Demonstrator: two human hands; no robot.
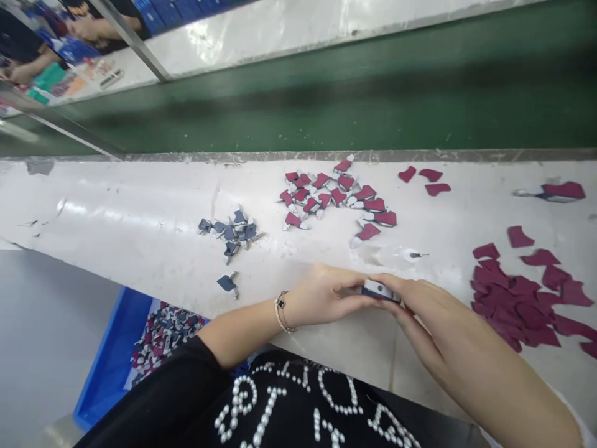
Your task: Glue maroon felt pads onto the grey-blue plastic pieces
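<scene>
White and navy piece (380, 290) sits pinched between your left hand (321, 295) and right hand (420, 311), fingers closed on it; maroon cutouts (513, 298) lie right of it.

On the flat workbench (116, 205), tabbed cut pieces (331, 196) lie at twelve o'clock from the left hand (321, 295) and right hand (420, 311), a smaller cluster (228, 230) at ten, loose cut pieces (517, 298) at three; a plastic crate (112, 354) sits off the bench at eight.
</scene>
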